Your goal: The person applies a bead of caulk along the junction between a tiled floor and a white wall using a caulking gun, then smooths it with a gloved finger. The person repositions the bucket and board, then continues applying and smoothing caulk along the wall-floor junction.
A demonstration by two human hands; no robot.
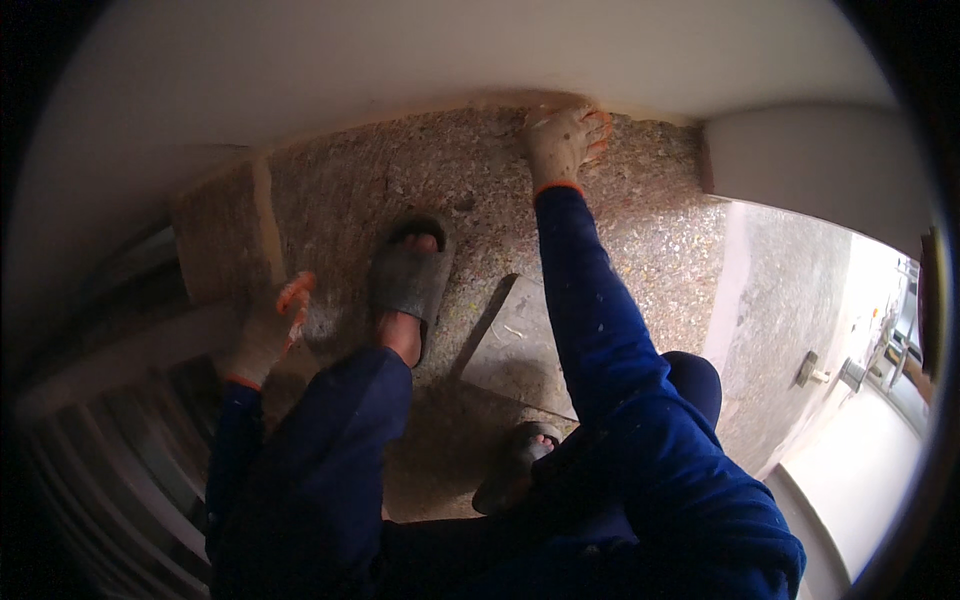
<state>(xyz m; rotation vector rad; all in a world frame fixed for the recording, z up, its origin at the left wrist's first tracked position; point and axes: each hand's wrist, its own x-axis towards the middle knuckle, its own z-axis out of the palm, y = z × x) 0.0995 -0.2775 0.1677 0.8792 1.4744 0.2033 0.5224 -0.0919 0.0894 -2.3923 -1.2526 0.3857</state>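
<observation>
Looking down at a speckled floor (620,250) beside a white wall (400,60). Right hand (562,140) in a pale glove with orange fingertips, reaching up to the seam where floor is meeting wall, fingers spread and pressing flat there, pinching nothing. Left hand (268,325) in a matching glove, hanging low at the left, fingers loosely curled over a grey lump; hard to tell whether gripping it or only touching it. Just beside that hand, leaning against a brown block (225,235). Standing between the hands, a foot in a grey sandal (410,280), toes pointing at the wall. Lying near it on the floor, a flat grey slab (520,345), partly covered by the blue right sleeve (590,300). Peeking out from under the blue clothing, a second sandal (515,465), mostly hidden. No open containers showing anywhere. Running along the left edge, dark ribbed bars (110,470), too dim to name. Curving at the upper right, a white boxy form (810,160), cut off by the rim. Glinting at the far right, small metal fittings (850,372), too small to make out.
</observation>
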